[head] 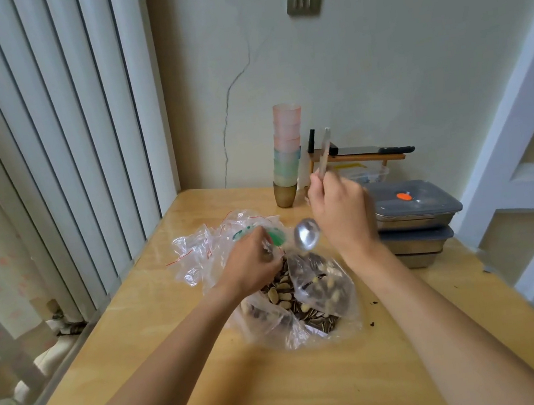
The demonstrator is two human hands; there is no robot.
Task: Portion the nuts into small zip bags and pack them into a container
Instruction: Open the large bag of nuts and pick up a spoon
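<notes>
A large clear plastic bag [327,310] of mixed nuts and striped sunflower seeds lies open on the wooden table [212,362]. My left hand [251,262] pinches the bag's upper edge at its far side. My right hand [341,213] grips the handle of a metal spoon [306,233]; the handle points up and the empty bowl hangs just above the bag's mouth. A heap of small clear zip bags [197,249] with red seal strips lies behind my left hand. Stacked metal containers [414,220] with grey lids stand to the right.
A tall stack of coloured plastic cups [288,152] stands at the table's back edge beside a small wooden rack [358,158] holding dark objects. White vertical panels run along the table's left side. A few crumbs [372,304] lie right of the bag.
</notes>
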